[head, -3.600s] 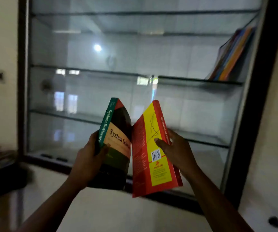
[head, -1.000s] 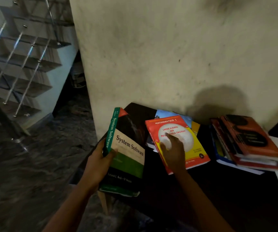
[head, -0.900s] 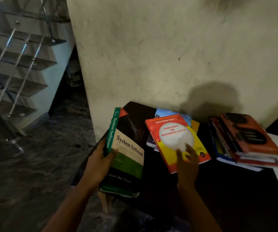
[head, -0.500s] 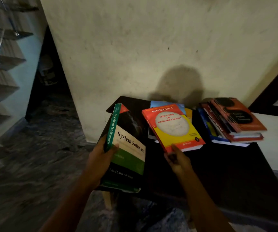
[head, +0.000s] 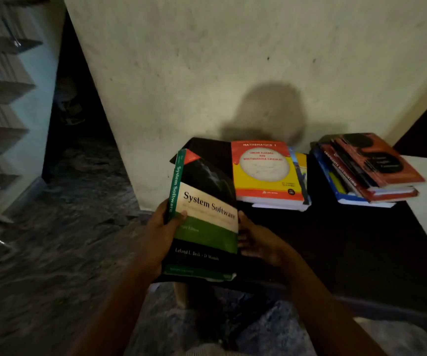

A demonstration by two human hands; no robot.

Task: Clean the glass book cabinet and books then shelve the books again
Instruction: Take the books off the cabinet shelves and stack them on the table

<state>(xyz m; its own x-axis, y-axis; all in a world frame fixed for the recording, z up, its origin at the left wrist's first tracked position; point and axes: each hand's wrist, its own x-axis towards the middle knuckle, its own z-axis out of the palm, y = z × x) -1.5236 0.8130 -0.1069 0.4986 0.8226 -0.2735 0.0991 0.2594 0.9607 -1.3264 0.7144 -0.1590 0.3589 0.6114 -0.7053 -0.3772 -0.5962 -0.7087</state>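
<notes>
The left hand (head: 159, 235) grips the "System Software" book (head: 204, 214) by its green spine: the thumb lies over the spine onto the front cover and the other fingers are hidden behind the book. The book stands almost upright, front cover toward the camera, over the near left corner of the dark table (head: 335, 240). The right hand (head: 258, 240) is at 3 o'clock from this book and its fingertips meet the fore edge of the book. Whether they curl around the edge or only touch it, I cannot tell (the light is weak there). At 1 o'clock from the held book a red and yellow mathematics book (head: 263, 170) lies flat on top of a few other books. Further to the right, at 2 o'clock, is a second pile of books (head: 369, 168) with an orange-red cover on top, the volumes shifted a little against each other. Both piles lie on the table, close to the pale wall (head: 233, 60). At 9 o'clock is a dark stone floor (head: 53, 253), and at 10 o'clock a staircase (head: 1, 98), rather blurred.
</notes>
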